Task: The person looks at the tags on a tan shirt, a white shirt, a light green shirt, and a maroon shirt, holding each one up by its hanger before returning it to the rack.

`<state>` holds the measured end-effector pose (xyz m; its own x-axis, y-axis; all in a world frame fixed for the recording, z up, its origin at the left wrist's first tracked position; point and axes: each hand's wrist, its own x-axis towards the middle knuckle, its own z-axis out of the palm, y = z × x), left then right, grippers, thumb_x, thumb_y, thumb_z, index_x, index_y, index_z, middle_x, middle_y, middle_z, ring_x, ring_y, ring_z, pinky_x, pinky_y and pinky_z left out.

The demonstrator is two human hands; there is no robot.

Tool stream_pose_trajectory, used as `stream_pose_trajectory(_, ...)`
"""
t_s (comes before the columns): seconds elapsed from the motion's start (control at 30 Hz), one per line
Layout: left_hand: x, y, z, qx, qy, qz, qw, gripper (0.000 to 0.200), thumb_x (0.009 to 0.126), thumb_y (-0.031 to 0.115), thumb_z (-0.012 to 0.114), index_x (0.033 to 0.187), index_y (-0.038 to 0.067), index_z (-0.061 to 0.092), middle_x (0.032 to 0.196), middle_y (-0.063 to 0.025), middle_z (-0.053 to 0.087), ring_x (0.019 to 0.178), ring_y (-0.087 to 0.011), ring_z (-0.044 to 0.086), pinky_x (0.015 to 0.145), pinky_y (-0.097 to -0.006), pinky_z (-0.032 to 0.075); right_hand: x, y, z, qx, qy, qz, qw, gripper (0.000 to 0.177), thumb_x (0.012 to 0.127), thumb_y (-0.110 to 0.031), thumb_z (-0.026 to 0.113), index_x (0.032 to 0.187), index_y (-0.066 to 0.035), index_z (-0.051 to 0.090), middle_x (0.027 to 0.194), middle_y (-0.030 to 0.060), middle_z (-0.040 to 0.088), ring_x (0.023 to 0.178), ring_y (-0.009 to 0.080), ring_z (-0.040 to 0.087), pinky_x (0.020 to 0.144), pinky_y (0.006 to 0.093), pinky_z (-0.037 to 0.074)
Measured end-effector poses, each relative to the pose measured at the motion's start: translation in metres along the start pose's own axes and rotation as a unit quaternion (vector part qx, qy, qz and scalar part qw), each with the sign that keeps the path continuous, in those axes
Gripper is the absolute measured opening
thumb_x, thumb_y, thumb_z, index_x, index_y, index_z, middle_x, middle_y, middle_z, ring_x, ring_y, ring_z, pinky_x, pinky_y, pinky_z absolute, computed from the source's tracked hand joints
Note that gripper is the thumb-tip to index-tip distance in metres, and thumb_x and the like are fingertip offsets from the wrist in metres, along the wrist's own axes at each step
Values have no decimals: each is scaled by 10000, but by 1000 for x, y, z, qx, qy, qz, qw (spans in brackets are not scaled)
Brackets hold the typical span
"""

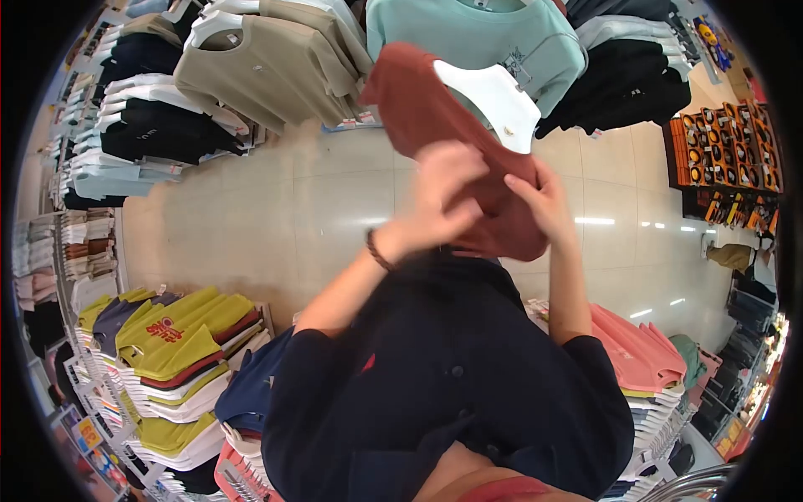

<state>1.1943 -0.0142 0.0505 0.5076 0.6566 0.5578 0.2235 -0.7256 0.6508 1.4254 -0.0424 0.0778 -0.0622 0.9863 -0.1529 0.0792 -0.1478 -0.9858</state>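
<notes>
A rust-brown shirt (435, 109) hangs on a white hanger (493, 96) in front of my body, tilted, with the hanger's top end toward the lower right. My right hand (544, 201) grips the shirt near the collar and the hanger's end, thumb on the near side of the cloth. My left hand (443, 188), with a dark bead bracelet (379, 249) at the wrist, is over the shirt's lower left part. Motion blurs it, but its thumb and fingers look apart, with no cloth visibly pinched. The shirt's lower folds hang near my dark top.
Tan shirts (259, 67), a mint shirt (477, 33) and black shirts (623, 84) hang on racks ahead. Yellow-green shirts (171, 335) are at lower left, pink shirts (636, 347) at lower right. An orange display rack (676, 159) stands right. Tiled floor (293, 201) lies between.
</notes>
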Motion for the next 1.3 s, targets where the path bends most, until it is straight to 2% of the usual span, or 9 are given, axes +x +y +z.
stream_pose_trajectory(0.1, 20, -49, -65, 227, 103, -12, 968, 836, 720, 223, 800, 1443, 41, 422, 1490, -147, 421, 1397, -373, 356, 1152, -512, 272, 3, -16, -32, 17, -70, 14, 997, 361, 884, -107, 689, 1210, 27, 610, 1090, 54, 672, 1004, 107, 592, 896, 281, 478)
stream_pose_trajectory(0.17, 31, -71, -93, 304, 10, -59, 951, 885, 707, 228, 811, 1455, 26, 384, 1478, -118, 445, 1423, -347, 333, 1189, -535, 197, 5, -25, -48, 17, -143, 23, 989, 376, 870, -115, 691, 1207, 32, 612, 1087, 53, 675, 1006, 111, 595, 903, 287, 479)
stream_pose_trajectory(0.27, 41, -92, -115, 142, -82, -198, 966, 499, 741, 254, 780, 1206, 131, 646, 1150, -86, 680, 1104, -290, 627, 966, -391, 481, 18, -44, -67, -28, -215, -7, 976, 359, 870, -120, 691, 1188, 35, 626, 1076, 54, 680, 1009, 112, 596, 913, 284, 476)
stream_pose_trajectory(0.4, 59, -71, -122, 146, -54, -238, 959, 295, 780, 298, 763, 975, 80, 726, 868, -91, 729, 824, -289, 691, 758, -364, 534, 56, -55, -93, -101, -119, -41, 987, 399, 840, -201, 745, 1139, 46, 650, 1020, 48, 699, 939, 95, 623, 866, 269, 498)
stream_pose_trajectory(0.57, 60, -91, -127, 126, -28, -373, 919, 403, 808, 405, 739, 1018, 62, 756, 853, -90, 746, 817, -205, 712, 775, -330, 530, 98, -30, -108, -305, -31, -73, 949, 432, 880, -354, 704, 1114, 7, 678, 964, 101, 708, 883, 170, 659, 843, 290, 501)
stream_pose_trajectory(0.93, 64, -108, -144, 49, -44, -435, 898, 447, 863, 372, 728, 1044, -37, 724, 913, -100, 741, 823, -153, 693, 759, -277, 527, 143, -40, -93, -325, -81, -20, 942, 508, 899, -493, 652, 1098, -28, 701, 939, 100, 712, 874, 202, 671, 835, 308, 512)
stream_pose_trajectory(1.13, 60, -81, -150, 46, -17, -383, 922, 418, 816, 377, 755, 1011, 8, 733, 889, -89, 744, 791, -181, 706, 739, -311, 545, 127, -43, -122, -133, -208, 12, 969, 521, 943, -467, 616, 1191, -10, 651, 1114, 80, 682, 1001, 165, 639, 920, 282, 484)
stream_pose_trajectory(1.2, 65, -59, -154, 67, -21, -362, 930, 405, 810, 366, 764, 998, 9, 731, 875, -79, 741, 775, -178, 703, 727, -310, 546, 114, -31, -136, 216, -242, 92, 942, 498, 1010, -437, 517, 1240, -7, 622, 1156, 92, 676, 1056, 184, 634, 966, 304, 474)
stream_pose_trajectory(1.3, 73, -37, -158, 66, -9, -337, 939, 376, 799, 347, 778, 958, 11, 726, 833, -58, 728, 744, -156, 686, 701, -298, 538, 83, -12, -125, 294, -200, 123, 927, 508, 1052, -420, 420, 1287, 3, 573, 1212, 108, 661, 1110, 215, 628, 987, 343, 477)
